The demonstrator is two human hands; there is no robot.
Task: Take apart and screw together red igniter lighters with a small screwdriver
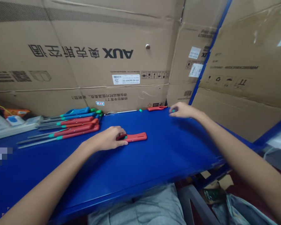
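My left hand (111, 137) is closed round the front end of a red lighter handle (138, 137), which lies flat on the blue table (131, 168). A bit of green shows where the handle meets my fingers. Farther back on the right, my right hand (183, 110) hovers by the table's rear edge, its fingertips pinching a small green piece (174, 111). Just left of it rests another red lighter handle (156, 108). A loose green piece (140, 110) and a thin metal rod (126, 111) lie near the cardboard.
Several long-nosed lighters with red handles (79, 131) and blue handles (78, 111) are piled at the left. Beyond them sits a white power strip (14, 128). Cardboard panels (84, 72) wall off the back and right. A grey chair arm (194, 203) is below the front edge.
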